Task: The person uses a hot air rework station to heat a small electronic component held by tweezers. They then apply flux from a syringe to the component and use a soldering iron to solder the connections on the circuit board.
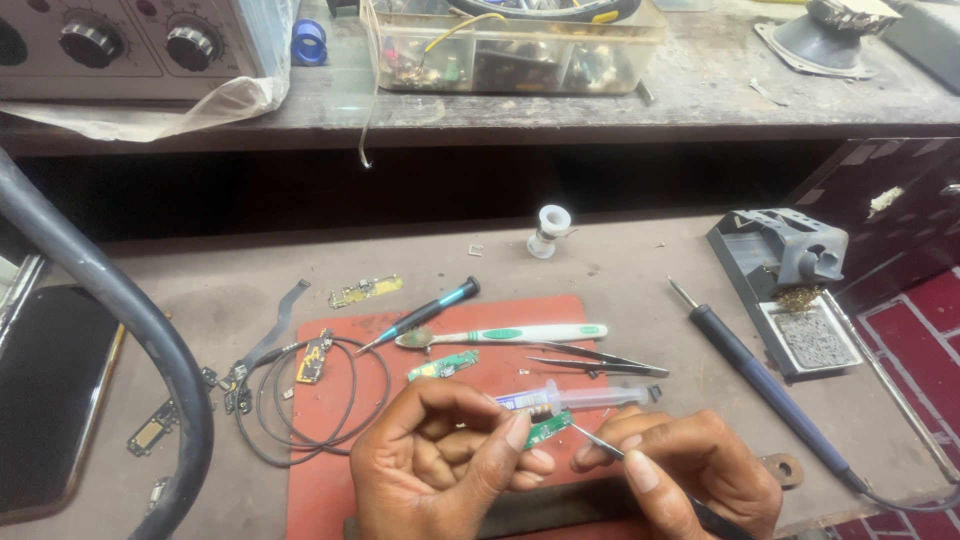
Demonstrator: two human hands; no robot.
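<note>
The left hand (440, 455) pinches a small green circuit board (547, 429) above the red rubber mat (330, 400); the right hand's (690, 470) grip closes on a thin metal probe (597, 443) (tip touching the board). A clear plastic syringe (585, 398), steel tweezers (600, 362) and white-green toothbrush (510, 335) lie just behind.

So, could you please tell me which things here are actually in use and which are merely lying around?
In use:
left hand
right hand
small green circuit board
thin metal probe

Lying about:
syringe
toothbrush
tweezers
screwdriver
soldering iron
coiled cable
</note>
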